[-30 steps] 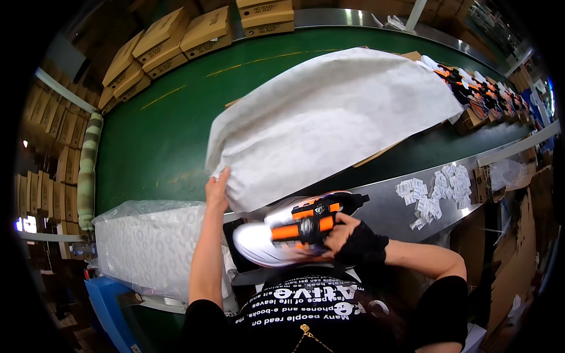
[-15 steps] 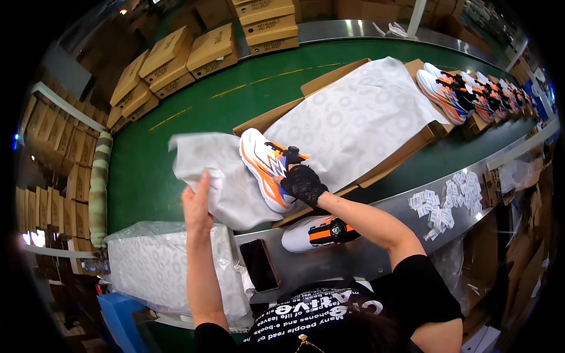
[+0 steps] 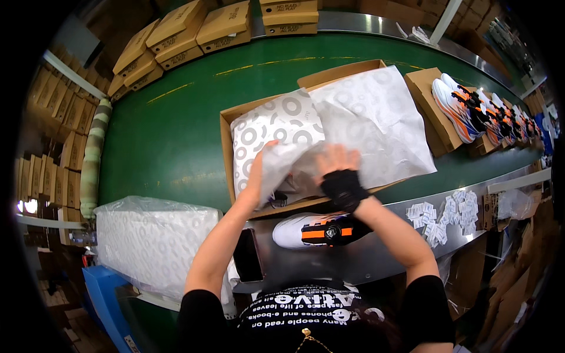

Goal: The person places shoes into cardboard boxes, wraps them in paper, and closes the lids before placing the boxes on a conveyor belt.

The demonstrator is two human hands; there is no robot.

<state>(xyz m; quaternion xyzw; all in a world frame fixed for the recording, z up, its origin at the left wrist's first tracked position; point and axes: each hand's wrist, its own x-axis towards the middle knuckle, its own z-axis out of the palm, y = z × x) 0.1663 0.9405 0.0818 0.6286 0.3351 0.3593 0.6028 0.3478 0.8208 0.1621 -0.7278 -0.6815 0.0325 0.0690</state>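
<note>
Patterned white tissue paper (image 3: 282, 117) fills a cardboard shoe box (image 3: 227, 147) on the green belt. My left hand (image 3: 256, 173) reaches into the box's left part and grips a folded flap of the paper, its fingers partly covered by it. My right hand (image 3: 340, 170), in a black fingerless glove, lies with fingers spread against the paper beside that flap, slightly blurred. Only a small dark bit of a shoe shows beneath the flap. On the metal edge just in front of the box rests a white sneaker (image 3: 291, 232) with orange and black straps.
A plastic-wrapped stack of tissue paper (image 3: 156, 241) and a phone (image 3: 248, 256) lie at the near left. White slips (image 3: 441, 217) are scattered on the metal ledge. More sneakers (image 3: 456, 109) line the right, and closed shoe boxes (image 3: 223, 26) stand at the back.
The sneaker that was in my right hand has gone down into the box, under paper. My left hand has moved right with the paper, and my right hand has let go.
</note>
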